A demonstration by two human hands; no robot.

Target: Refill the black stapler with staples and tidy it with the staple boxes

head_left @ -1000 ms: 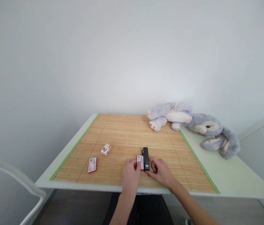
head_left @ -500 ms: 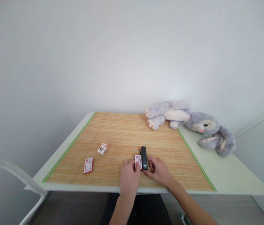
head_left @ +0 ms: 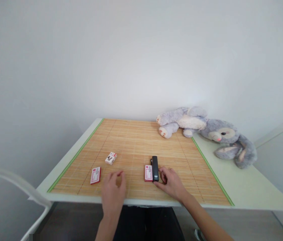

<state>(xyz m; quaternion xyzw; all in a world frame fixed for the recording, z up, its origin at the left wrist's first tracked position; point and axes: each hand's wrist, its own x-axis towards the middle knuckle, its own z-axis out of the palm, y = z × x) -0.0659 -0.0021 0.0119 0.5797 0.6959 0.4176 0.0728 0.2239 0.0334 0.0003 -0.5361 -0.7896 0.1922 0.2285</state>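
From where I'm standing, the person's right hand [head_left: 171,183] is holding the black stapler [head_left: 155,168] at its near right corner, the thumb pressing at the near end and the bent fingers touching the right side. Most of the stapler is extending beyond that grip, lying lengthwise on the bamboo mat [head_left: 133,142] and pointing away from the person, its far end lying well clear of the fingers.

A flat red-and-white box [head_left: 148,173] is lying along the stapler's left side, opposite the fingers; whether the two are actually touching I can't tell.

The left hand [head_left: 113,193] is grasping nothing that I can see. Its fingers are curling loosely, thumb and forefinger framing a small gap, and it is hovering or resting over the near part of the mat; which of the two I can't make out. It is staying well apart from the stapler, with the flat box lying between them.

Just to its left a second red-and-white box [head_left: 95,175] is lying at a slight slant, and a small white box [head_left: 111,158] is sitting beyond the fingertips. At the far right a grey plush rabbit [head_left: 191,123] is sprawling across the mat's corner, its head resting on the pale table [head_left: 241,187].
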